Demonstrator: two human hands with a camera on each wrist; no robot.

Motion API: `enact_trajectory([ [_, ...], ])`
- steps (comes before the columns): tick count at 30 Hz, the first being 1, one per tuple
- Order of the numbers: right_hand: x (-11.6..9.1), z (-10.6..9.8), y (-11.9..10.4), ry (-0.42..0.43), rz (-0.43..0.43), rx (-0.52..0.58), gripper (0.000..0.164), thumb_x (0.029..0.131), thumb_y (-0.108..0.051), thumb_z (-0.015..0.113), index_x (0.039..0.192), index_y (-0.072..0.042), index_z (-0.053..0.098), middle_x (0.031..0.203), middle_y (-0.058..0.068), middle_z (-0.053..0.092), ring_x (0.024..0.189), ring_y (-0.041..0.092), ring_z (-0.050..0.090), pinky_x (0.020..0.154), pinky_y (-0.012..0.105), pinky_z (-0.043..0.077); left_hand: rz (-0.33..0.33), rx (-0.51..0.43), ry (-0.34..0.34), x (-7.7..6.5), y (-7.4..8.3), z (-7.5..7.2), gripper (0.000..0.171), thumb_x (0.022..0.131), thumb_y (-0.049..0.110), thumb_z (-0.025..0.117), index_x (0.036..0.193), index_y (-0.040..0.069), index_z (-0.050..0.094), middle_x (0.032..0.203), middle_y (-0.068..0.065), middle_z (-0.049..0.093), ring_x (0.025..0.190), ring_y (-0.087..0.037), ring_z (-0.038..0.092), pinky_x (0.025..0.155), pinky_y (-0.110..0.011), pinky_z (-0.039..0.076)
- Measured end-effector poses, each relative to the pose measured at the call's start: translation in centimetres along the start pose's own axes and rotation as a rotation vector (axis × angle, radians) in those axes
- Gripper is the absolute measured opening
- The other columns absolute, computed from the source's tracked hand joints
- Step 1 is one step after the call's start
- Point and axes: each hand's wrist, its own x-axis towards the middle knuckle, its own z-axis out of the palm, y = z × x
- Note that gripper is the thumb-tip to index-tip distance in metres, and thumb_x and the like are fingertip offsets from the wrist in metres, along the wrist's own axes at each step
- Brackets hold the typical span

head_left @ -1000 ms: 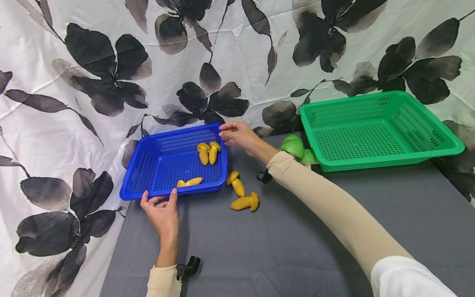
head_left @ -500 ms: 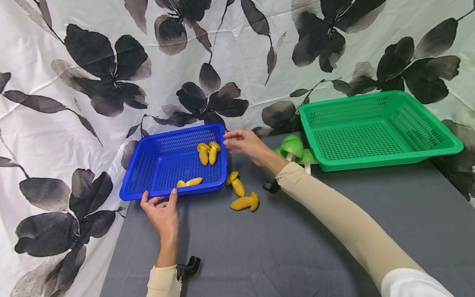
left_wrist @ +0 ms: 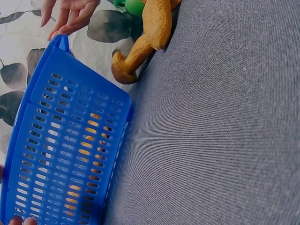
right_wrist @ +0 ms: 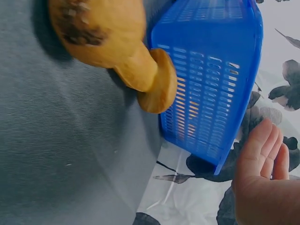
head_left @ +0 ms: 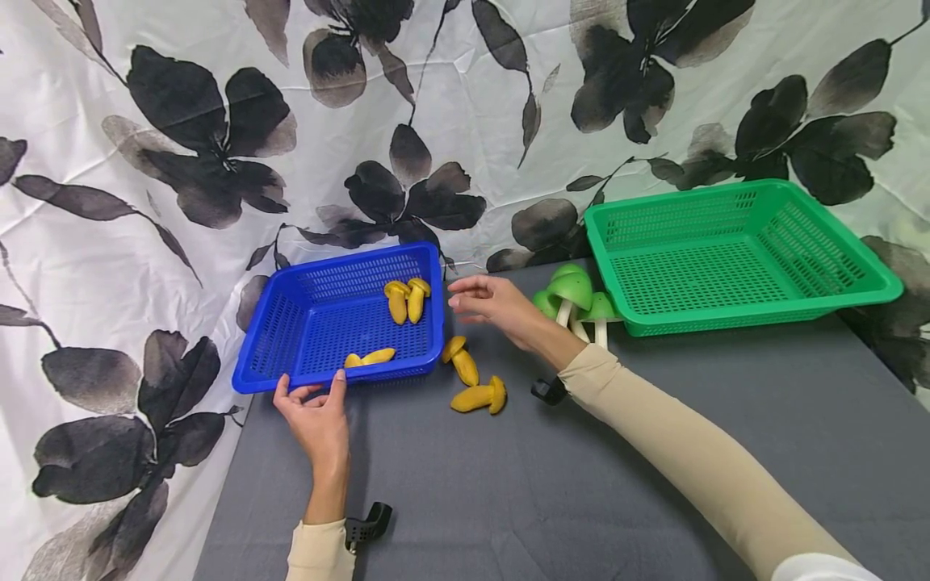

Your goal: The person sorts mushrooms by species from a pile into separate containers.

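The hands are apart from each other. The left hand [head_left: 316, 415] grips the near rim of the blue plastic basket [head_left: 341, 278], with the thumb and index finger spread along the edge. The right hand [head_left: 497, 311] holds nothing; its fingers are loosely extended, just beside the basket's right side and not touching it in the head view.

Inside the basket, a pair of yellow mushrooms [head_left: 397, 303] lies side by side at the end nearest the right hand. Further yellow pieces [head_left: 376, 357] lie just beyond the left thumb, partly hidden by the near wall, so their count cannot be told.

Two more yellow mushrooms lie on the table between the hands, on the near side of the right one: the closer mushroom [head_left: 462, 361] has its cap just beside the basket, and the other mushroom [head_left: 475, 398] lies crosswise next to it. Whether these two touch is unclear.

To the right of the right hand, a cluster of green-capped mushrooms [head_left: 571, 290] with white stems stands by the left end of the green plastic basket [head_left: 770, 307]. Under both hands spreads the grey-covered table [head_left: 508, 484]; beyond them hangs a white floral cloth [head_left: 494, 137]. Each wrist carries a black camera mount [head_left: 369, 523] beside a beige sleeve [head_left: 320, 553].
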Motion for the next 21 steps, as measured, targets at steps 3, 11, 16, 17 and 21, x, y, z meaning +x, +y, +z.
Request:
enact_trajectory([
  [3,-0.8,-0.2,0.3,0.003,0.011,-0.008,0.043,0.097,-0.022,0.072,0.134,-0.005,0.059,0.133,0.016,0.062,0.119,0.030,0.062,0.104,0.050,0.048,-0.001,-0.005,0.002,0.0,0.1,0.0,0.090,0.087,0.038,0.081,0.155,0.015,0.026,0.118,-0.013,0.051,0.079,-0.021,0.054,0.065,-0.021,0.043],
  [11,-2.6,-0.7,1.6,-0.012,0.036,-0.008,0.040,0.095,-0.022,0.074,0.131,-0.008,0.061,0.135,0.019,0.059,0.117,0.026,0.063,0.106,0.055,0.046,-0.014,-0.011,0.000,-0.1,0.2,-0.1,0.089,0.087,0.037,0.081,0.155,0.017,0.027,0.119,-0.014,0.051,0.078,-0.021,0.053,0.063,-0.021,0.043],
  [16,-3.5,-0.8,2.7,-0.016,0.064,-0.037,0.041,0.095,-0.021,0.074,0.131,-0.008,0.060,0.133,0.020,0.060,0.119,0.031,0.062,0.104,0.051,0.048,-0.007,-0.005,0.000,0.0,0.2,-0.1,0.089,0.087,0.038,0.081,0.155,0.018,0.028,0.117,-0.013,0.052,0.077,-0.021,0.053,0.063,-0.021,0.042],
  [17,-3.7,-0.9,2.9,-0.014,0.066,-0.044,0.040,0.095,-0.020,0.074,0.131,-0.008,0.060,0.132,0.020,0.061,0.120,0.033,0.061,0.103,0.051,0.049,-0.005,0.000,-0.001,0.0,0.3,-0.2,0.089,0.087,0.038,0.081,0.155,0.017,0.027,0.117,-0.013,0.052,0.078,-0.021,0.053,0.063,-0.021,0.042],
  [21,-4.6,-1.1,3.5,-0.012,0.065,-0.058,0.039,0.096,-0.017,0.072,0.131,-0.006,0.060,0.130,0.021,0.062,0.122,0.039,0.059,0.102,0.051,0.050,0.005,0.027,-0.004,0.0,0.2,-0.2,0.091,0.087,0.041,0.081,0.156,0.016,0.028,0.114,-0.008,0.054,0.078,-0.020,0.055,0.064,-0.022,0.043],
])
